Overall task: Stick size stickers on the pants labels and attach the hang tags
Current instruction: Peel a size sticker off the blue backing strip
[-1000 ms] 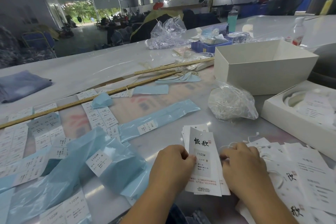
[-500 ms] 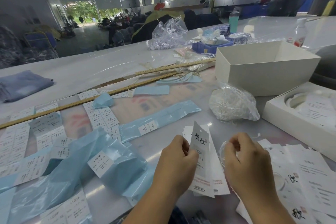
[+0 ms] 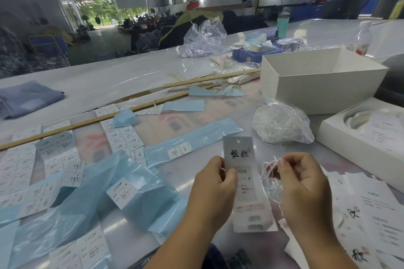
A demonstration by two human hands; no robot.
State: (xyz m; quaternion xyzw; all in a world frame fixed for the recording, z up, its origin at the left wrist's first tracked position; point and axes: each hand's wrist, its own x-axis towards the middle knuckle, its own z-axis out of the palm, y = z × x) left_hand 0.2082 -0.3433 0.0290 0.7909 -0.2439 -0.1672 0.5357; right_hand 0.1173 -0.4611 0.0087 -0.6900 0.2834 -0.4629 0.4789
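Observation:
My left hand [image 3: 215, 183] pinches a white hang tag [image 3: 240, 159] by its left edge and holds it upright above the table; the tag has black calligraphy, a small hole at the top and a size sticker reading 1103# M. My right hand [image 3: 303, 181] pinches a thin white string [image 3: 270, 168] just right of the tag, its loops hanging under the fingers. More hang tags [image 3: 371, 209] lie spread at the right. Sheets of size stickers [image 3: 122, 135] and pale blue backing strips [image 3: 192, 140] cover the table at the left.
A clear bag of white strings [image 3: 282, 124] lies beyond my hands. An open white box [image 3: 317, 85] and a second white box [image 3: 360, 135] stand at the right. Two wooden rulers [image 3: 91, 120] lie across the table. A folded blue garment [image 3: 26, 98] lies far left.
My left hand lifted the hang tag off the pile and turned it upright. My right hand rose from the table with a white string pinched in its fingers.

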